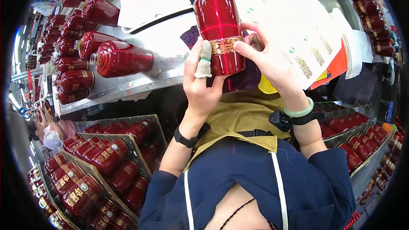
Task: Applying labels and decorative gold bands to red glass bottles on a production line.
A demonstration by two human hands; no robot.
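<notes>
A glossy red bottle [218,17] with a clear glass neck lies between my hands, neck away from me. Around its lower part runs a gold patterned band [225,46]. My left hand [199,74] grips the bottle's left side, its thumb in a knitted finger cover with a green elastic. From the right, my right hand [268,55] holds the bottle, thumb pressed at the band's right end. Red laser lines cross the bottle's face. Beneath it lies a dark purple cloth [189,38]. Sheets of gold labels [303,66] lie right of my right hand.
Two plain red bottles [123,59] stand on the metal table [166,66] at left, with many more behind. Divided crates [155,130] of red bottles flank me on both sides. Orange paper [334,70] lies at right. Another person [52,134] is at far left.
</notes>
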